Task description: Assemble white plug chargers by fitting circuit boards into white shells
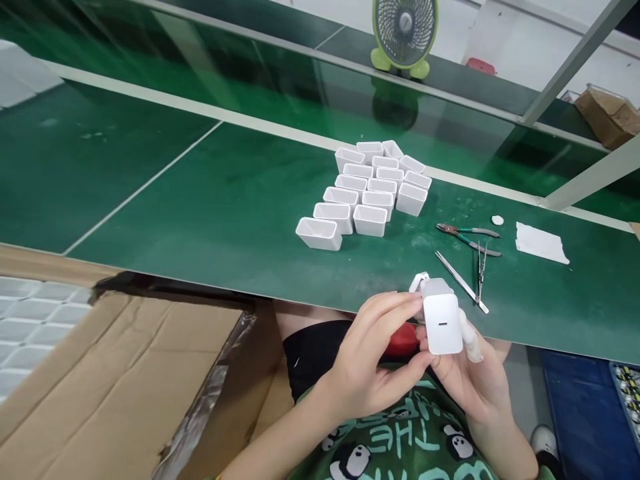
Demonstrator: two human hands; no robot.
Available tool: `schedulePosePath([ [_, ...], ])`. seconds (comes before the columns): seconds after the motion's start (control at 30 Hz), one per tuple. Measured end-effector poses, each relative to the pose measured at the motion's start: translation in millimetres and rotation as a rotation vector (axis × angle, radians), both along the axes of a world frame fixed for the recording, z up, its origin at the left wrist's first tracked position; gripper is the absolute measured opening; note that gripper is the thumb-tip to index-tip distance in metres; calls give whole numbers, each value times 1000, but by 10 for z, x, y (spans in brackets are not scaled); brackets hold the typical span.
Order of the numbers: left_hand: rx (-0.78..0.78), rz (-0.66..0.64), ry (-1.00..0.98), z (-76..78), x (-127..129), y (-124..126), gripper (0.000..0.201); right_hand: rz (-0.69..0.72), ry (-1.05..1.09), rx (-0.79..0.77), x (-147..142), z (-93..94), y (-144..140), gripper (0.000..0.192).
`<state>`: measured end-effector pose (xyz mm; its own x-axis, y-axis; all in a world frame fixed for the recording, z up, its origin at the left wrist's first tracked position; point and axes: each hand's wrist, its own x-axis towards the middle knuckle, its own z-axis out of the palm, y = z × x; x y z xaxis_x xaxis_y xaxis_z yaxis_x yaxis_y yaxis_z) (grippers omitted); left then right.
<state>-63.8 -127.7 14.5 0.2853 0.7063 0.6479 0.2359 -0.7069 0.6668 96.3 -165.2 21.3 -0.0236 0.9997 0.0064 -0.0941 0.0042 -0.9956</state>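
I hold a small white charger housing (pixel 442 322) with a slot in its face, close in front of my chest at the near edge of the green table (pixel 240 207). My left hand (pixel 373 357) pinches its left side and bottom with thumb and fingers. My right hand (pixel 475 373) cups it from the right and behind; white finger cots cover two fingertips. A red object (pixel 403 340) shows behind the hands, mostly hidden. Several open white shells (pixel 370 190) stand in rows farther back on the table.
Green-handled pliers (pixel 467 237), tweezers (pixel 460 281), a second thin tool (pixel 481 267), a small white disc (pixel 497 219) and a white pad (pixel 541 243) lie to the right. A cardboard box (pixel 115 380) with white trays sits at my left. A green fan (pixel 404 33) stands far back.
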Motion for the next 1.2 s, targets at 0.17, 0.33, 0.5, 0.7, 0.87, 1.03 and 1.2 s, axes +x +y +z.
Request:
schedulePosePath([
  [0.17,-19,-36,-13,-10,-7,-5,43,-106,31,35,30,63,-16,41],
  [0.33,-48,-52,-62,-36,-17,-3,41,-64,-26,91,77,78,-35,44],
  [0.5,-123,-61,-114,-78,-24,-8,46,-209,-290,274,185,-44,-126,33],
  [0.7,-357,-142,-79,-168,37,-60,65,-36,-596,463,317,-104,-177,58],
  [0.87,-568,-314,-236,-145,81,-116,52,-42,-568,489,313,-78,-158,60],
  [1.03,-687,-443,-453,-69,127,-146,42,-43,-443,526,304,-148,-181,61],
  [1.2,-715,-443,-528,-59,152,-178,36,-60,-467,516,339,-179,-190,67],
])
